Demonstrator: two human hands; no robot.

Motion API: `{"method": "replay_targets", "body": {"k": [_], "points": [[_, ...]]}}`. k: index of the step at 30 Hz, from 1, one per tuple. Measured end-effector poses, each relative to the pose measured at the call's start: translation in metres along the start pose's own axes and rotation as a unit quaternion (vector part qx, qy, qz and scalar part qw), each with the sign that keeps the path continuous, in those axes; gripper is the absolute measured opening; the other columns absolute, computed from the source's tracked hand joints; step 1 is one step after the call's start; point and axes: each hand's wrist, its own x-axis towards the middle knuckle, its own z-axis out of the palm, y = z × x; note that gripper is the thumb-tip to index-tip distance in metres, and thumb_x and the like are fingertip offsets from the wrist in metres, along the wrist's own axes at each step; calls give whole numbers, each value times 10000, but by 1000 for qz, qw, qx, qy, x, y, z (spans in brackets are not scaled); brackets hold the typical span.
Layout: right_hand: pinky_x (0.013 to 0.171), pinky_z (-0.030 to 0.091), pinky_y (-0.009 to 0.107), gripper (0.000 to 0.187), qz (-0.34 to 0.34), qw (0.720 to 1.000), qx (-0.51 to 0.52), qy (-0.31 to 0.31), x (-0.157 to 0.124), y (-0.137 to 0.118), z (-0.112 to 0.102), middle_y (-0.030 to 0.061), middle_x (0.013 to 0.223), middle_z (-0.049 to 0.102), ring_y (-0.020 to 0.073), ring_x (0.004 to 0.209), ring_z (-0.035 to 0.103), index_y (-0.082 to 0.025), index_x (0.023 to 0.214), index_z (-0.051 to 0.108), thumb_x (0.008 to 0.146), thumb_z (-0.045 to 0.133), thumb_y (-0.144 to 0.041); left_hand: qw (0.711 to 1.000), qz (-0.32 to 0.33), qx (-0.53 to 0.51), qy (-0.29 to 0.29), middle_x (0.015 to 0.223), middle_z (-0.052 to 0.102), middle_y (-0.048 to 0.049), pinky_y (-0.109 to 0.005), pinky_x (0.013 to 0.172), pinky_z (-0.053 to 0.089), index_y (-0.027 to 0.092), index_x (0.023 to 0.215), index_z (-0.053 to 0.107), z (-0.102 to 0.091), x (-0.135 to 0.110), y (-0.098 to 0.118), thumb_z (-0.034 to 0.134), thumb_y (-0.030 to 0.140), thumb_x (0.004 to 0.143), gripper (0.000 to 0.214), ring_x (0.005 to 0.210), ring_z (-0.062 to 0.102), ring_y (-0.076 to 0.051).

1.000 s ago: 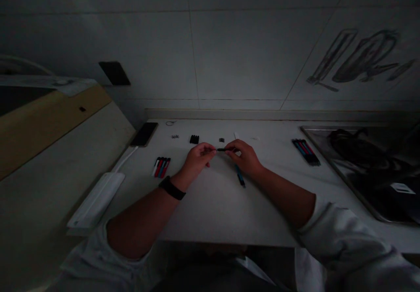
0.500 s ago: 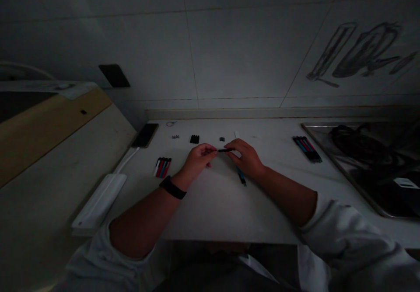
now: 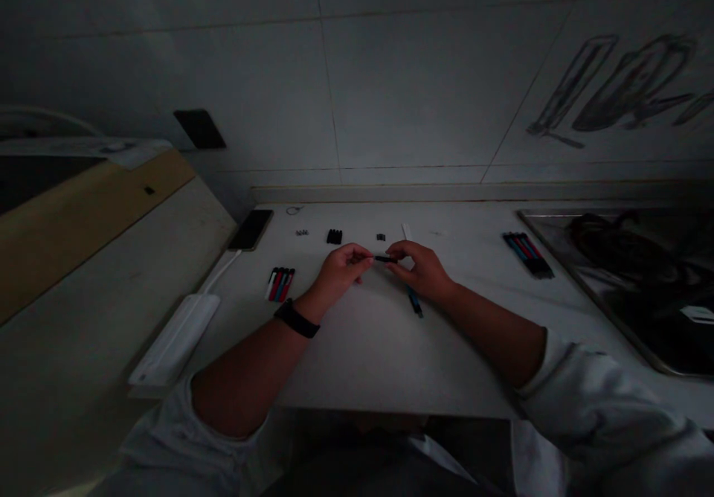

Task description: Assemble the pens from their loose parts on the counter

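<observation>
The scene is dim. My left hand [image 3: 339, 271], a dark band on its wrist, and my right hand [image 3: 421, 269] meet over the middle of the white counter [image 3: 368, 348]. Together they pinch a thin black pen part [image 3: 384, 259] that spans the gap between their fingertips. A blue pen [image 3: 413, 302] lies on the counter just under my right hand, partly hidden by it. A bundle of red, black and blue pens [image 3: 280, 284] lies left of my left hand. A second bundle of pens [image 3: 527, 245] lies to the right.
Small black parts [image 3: 334, 236] and other tiny pieces [image 3: 380, 237] sit near the wall. A dark phone [image 3: 251, 229] lies at the counter's left corner, a white power strip [image 3: 177, 337] along its left edge. A metal sink [image 3: 636, 281] holding dark things is at the right.
My right hand has slid a little to the left, closing the gap to my left hand along the black pen part. The view shifted slightly.
</observation>
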Motion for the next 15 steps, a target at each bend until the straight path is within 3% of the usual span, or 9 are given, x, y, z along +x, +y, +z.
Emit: {"method": "replay_targets", "body": {"k": [4,8,12,15], "points": [[804,555,334,203,-5,1000,-9,-9,1,0,-1,71,942,753,203,848,705,-229,989,734,988,626,-401,1000,13,19,-20,806,653,-34,-214,510,473,172,919,718,-1,-1,2,806,381,784,265,681,596,-131],[795,555,321,226,28,999,-7,-18,2,-2,-2,67,950,766,202,852,717,-235,1053,735,1017,569,-384,998,28,58,-25,840,668,-49,-215,498,481,172,912,727,0,-4,6,785,369,795,236,694,604,-139],[820,564,327,255,39,998,36,-23,0,0,2,66,998,767,200,874,733,-235,1176,685,962,648,-370,997,29,67,-4,827,659,-48,-214,482,483,172,884,712,0,-3,8,771,365,797,220,684,596,-140],[808,566,329,238,29,998,51,-16,0,3,4,67,1002,758,197,857,729,-228,1119,675,921,684,-359,998,25,60,2,806,644,-41,-212,482,487,172,874,704,1,-2,7,779,365,787,224,683,593,-141]]}}
